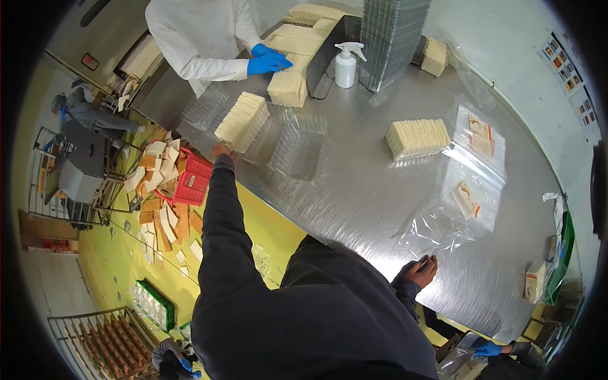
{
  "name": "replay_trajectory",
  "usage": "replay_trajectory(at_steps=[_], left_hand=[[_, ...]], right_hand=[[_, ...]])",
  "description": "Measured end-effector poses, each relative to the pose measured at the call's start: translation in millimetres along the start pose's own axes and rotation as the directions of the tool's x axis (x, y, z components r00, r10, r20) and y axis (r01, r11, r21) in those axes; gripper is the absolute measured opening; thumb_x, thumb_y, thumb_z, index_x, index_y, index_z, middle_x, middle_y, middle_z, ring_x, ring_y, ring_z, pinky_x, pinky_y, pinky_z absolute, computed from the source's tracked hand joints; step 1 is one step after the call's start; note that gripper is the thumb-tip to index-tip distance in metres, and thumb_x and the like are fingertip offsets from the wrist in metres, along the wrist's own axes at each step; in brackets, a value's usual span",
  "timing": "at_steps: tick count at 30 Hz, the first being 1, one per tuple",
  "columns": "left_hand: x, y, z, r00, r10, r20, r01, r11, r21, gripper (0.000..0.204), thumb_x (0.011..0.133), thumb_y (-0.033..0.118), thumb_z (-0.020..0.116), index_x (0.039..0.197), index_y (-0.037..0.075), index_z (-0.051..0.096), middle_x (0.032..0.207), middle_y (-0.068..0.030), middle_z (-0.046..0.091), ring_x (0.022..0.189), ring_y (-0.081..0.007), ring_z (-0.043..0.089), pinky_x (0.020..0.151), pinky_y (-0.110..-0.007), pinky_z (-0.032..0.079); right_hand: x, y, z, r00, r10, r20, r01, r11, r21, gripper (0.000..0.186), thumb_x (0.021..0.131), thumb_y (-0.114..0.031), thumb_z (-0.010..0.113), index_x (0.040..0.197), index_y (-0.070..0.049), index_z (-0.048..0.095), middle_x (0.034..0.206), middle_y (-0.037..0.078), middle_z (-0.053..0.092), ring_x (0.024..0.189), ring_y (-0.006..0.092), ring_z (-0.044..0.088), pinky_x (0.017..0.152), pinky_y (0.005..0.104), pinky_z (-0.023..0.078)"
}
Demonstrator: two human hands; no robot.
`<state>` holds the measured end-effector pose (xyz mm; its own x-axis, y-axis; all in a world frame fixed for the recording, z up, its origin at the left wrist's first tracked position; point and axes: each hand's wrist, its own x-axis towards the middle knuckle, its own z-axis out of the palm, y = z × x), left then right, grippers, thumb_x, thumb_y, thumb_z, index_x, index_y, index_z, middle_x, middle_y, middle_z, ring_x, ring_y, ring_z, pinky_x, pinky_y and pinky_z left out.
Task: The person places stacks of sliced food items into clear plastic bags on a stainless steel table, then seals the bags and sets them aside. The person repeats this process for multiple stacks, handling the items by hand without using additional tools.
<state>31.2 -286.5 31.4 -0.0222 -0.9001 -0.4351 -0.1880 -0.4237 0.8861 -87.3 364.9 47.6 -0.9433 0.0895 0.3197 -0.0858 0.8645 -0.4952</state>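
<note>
My left hand (pixel 223 152) is closed on the near end of a clear tray holding a stack of crustless white bread slices (pixel 240 117). Beside it sit empty clear plastic trays (pixel 297 145). My right hand (pixel 421 271) rests by the table's near edge with fingers curled; what they hold, if anything, is unclear. Just beyond it lie clear plastic bags (pixel 481 177) with labels. Another bread stack in a tray (pixel 418 139) stands left of the bags.
Steel table (pixel 348 221); co-worker's blue-gloved hands (pixel 269 62) on bread blocks (pixel 288 88); spray bottle (pixel 345 69); tall stack of trays (pixel 386 44); red crate (pixel 190 183) overflowing with offcuts onto the floor; racks (pixel 107 342) and other workers (pixel 95 111) around.
</note>
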Motion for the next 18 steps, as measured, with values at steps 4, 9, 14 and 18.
replay_trajectory(at_steps=[4, 9, 14, 18], left_hand=[[11, -8, -3, 0.999, -0.035, 0.023, 0.037, 0.994, -0.106, 0.031, 0.084, 0.026, 0.046, 0.107, 0.005, 0.047, 0.098, -0.0151, 0.053, 0.082, -0.0317, 0.057, 0.062, -0.051, 0.049], [13, -32, -43, 0.995, 0.081, -0.067, -0.098, 0.939, -0.329, 0.037, 0.086, 0.028, 0.044, 0.115, 0.006, 0.043, 0.114, -0.0152, 0.050, 0.094, -0.0348, 0.055, 0.070, -0.056, 0.048], [-8, -52, -134, 0.938, 0.294, -0.185, -0.328, 0.923, -0.199, 0.025, 0.089, 0.014, 0.041, 0.109, 0.002, 0.033, 0.112, -0.0177, 0.047, 0.091, -0.0316, 0.056, 0.061, -0.050, 0.055], [-79, -24, -148, 0.813, 0.514, -0.274, -0.556, 0.824, -0.106, 0.016, 0.091, 0.011, 0.040, 0.101, 0.003, 0.031, 0.103, -0.0161, 0.047, 0.080, -0.0296, 0.058, 0.057, -0.044, 0.058]], right_hand=[[-1, 8, 5, 1.000, -0.012, -0.015, 0.013, 1.000, 0.010, 0.023, 0.080, -0.012, 0.050, 0.099, 0.001, 0.054, 0.117, 0.019, 0.050, 0.110, 0.0351, 0.046, 0.092, 0.0439, 0.038], [-1, 12, 9, 1.000, -0.013, -0.025, 0.014, 0.999, 0.043, 0.021, 0.082, -0.011, 0.050, 0.099, 0.001, 0.054, 0.116, 0.019, 0.051, 0.109, 0.0351, 0.047, 0.092, 0.0435, 0.038], [4, -13, -6, 0.999, -0.052, 0.003, 0.052, 0.997, 0.057, 0.019, 0.083, -0.009, 0.048, 0.097, 0.005, 0.051, 0.113, 0.027, 0.050, 0.107, 0.0418, 0.046, 0.092, 0.0479, 0.037], [3, -11, -5, 0.998, -0.043, -0.038, 0.044, 0.999, 0.022, 0.019, 0.083, -0.011, 0.049, 0.096, 0.003, 0.054, 0.114, 0.023, 0.052, 0.107, 0.0381, 0.049, 0.090, 0.0456, 0.039]])
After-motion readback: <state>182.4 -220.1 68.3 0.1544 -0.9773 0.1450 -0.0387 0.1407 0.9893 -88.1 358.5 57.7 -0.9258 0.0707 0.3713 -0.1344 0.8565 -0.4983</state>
